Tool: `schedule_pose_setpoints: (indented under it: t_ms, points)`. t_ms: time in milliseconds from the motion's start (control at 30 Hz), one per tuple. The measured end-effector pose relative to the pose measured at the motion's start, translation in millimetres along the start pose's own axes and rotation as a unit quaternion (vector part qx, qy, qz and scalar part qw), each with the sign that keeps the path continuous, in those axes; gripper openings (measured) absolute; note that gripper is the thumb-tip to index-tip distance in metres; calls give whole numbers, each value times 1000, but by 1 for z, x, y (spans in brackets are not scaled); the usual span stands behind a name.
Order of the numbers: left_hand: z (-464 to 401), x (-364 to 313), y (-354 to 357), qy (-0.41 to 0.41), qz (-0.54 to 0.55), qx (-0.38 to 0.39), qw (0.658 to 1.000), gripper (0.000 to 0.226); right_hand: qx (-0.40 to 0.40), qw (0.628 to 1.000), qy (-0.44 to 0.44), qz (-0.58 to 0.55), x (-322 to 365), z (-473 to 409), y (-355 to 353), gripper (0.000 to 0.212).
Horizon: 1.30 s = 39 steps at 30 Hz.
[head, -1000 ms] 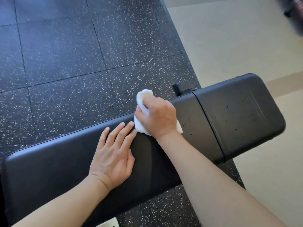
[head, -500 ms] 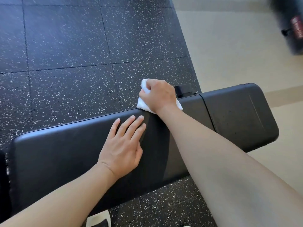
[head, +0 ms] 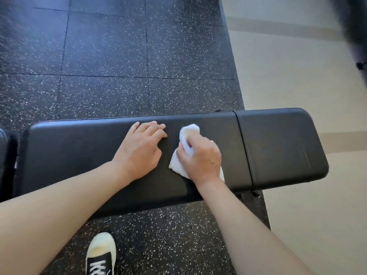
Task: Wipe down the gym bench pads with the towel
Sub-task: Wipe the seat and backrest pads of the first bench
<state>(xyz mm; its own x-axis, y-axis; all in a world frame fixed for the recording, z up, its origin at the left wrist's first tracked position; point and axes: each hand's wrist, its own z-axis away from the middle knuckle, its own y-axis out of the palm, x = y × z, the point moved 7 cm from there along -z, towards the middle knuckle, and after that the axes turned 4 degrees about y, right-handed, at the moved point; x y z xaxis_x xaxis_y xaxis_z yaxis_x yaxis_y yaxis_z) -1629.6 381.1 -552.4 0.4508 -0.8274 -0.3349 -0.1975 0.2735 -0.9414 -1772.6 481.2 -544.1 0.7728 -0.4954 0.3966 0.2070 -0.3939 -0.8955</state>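
A black gym bench lies across the view, with a long back pad (head: 75,155) and a shorter seat pad (head: 282,147) to its right, split by a narrow gap. My right hand (head: 200,159) is shut on a bunched white towel (head: 188,133) and presses it onto the long pad, just left of the gap. Part of the towel sticks out beyond my fingers and under my wrist. My left hand (head: 141,149) rests flat on the long pad right beside the towel, fingers apart, holding nothing.
Black speckled rubber floor tiles (head: 119,80) surround the bench. A beige floor (head: 297,86) starts at the right. My black and white shoe (head: 101,257) stands below the bench's near edge. A dark blurred object (head: 355,26) sits at the top right corner.
My right hand has drawn the towel from the far edge of the long pad back toward the pad's middle. The left hand stays on the pad. The camera has shifted.
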Motion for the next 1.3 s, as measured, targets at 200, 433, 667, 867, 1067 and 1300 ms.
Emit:
schedule_pose_setpoints:
  t_ms: [200,433,667,867,1067,1300]
  points:
    - [-36,-34,2,-26,-6,-33,999,55,5,998,-63,-23,-37,60,-37,22]
    - [-27,-46,34,-110,-31,-65,991,56,-33,997,-71,14,-89,51,-48,23]
    - [-27,-44,36,-107,-39,-67,991,58,-83,994,57,-31,-62,-12,-22,22]
    - [-27,-44,34,-113,-44,-69,990,57,-22,998,8,-54,-29,-33,-3,16]
    - [-29,-48,31,-112,-53,-76,989,58,-74,997,-19,-3,-106,23,-52,22]
    - [-29,-47,33,-111,-59,-74,989,58,-72,996,-46,-8,-113,36,-54,26]
